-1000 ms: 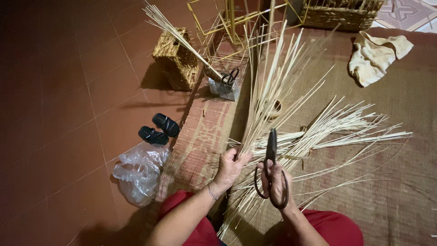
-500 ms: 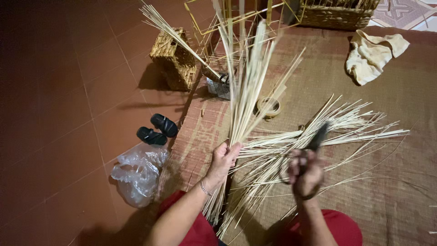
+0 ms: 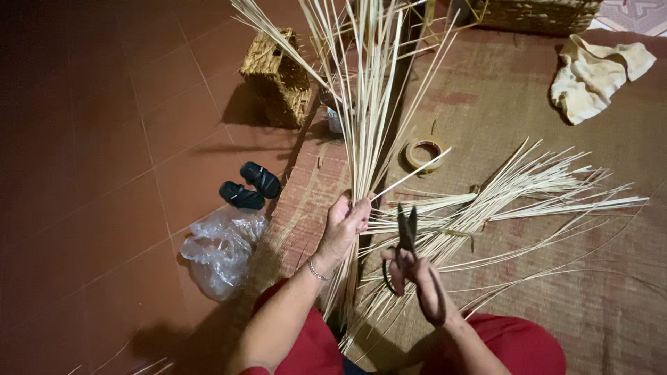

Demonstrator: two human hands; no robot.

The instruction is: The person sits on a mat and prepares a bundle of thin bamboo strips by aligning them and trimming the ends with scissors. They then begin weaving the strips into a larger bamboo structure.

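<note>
Two hands work here: your left hand now grips the upright bundle of reed strips higher, fingers wrapped tight, above the woven mat. Your right hand has brought the scissors back beside it, fingers through the handles, blades almost closed.

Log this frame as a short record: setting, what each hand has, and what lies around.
setting: woven mat on a red tiled floor
left hand: closed around a bundle of pale strips, held upright
right hand: holds dark scissors, blades pointing up, beside the bundle
on mat: loose strips fanned out, tape roll, crumpled cloth
on floor: small woven basket, black sandals, clear plastic bag
</note>
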